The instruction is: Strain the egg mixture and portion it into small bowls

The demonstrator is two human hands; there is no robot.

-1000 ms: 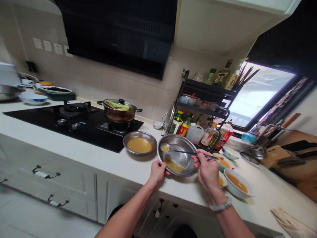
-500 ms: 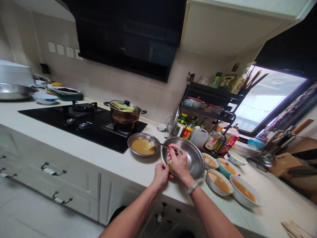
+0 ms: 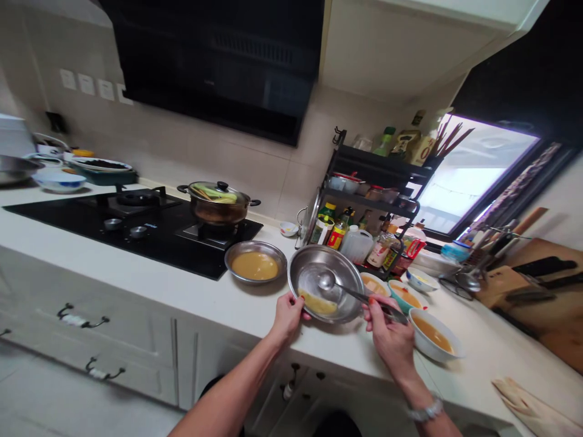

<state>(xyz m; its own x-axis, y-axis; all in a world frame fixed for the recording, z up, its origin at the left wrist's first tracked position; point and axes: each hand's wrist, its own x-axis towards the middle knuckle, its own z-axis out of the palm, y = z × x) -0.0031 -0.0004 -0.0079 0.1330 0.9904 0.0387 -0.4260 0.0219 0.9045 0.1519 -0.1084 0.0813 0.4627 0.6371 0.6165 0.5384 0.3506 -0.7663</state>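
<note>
My left hand [image 3: 289, 315] grips the near left rim of a metal bowl [image 3: 348, 273], which tilts toward me. Yellowish liquid [image 3: 317, 302] pools along the bowl's near side. In my right hand [image 3: 388, 328] is a metal ladle [image 3: 350, 291], its fingers closed round the handle. The ladle's head rests inside the bowl, just above the pool. To the left stands a shallow metal dish [image 3: 256, 280] holding tan liquid. Close by my right hand is a white bowl [image 3: 455, 352] of orange-brown liquid.
A lidded pot [image 3: 218, 209] sits on the black gas hob [image 3: 150, 237]. Behind the bowl, a black rack [image 3: 373, 209] holds bottles and jars. More filled bowls, including a teal-sided bowl [image 3: 403, 302], stand right. A folded cloth [image 3: 523, 394] lies at the counter's right front.
My right hand has brought the ladle from the shallow dish rightward into the metal bowl. That bowl now tilts nearer me, with my left hand still on its rim. The view has shifted right.
</note>
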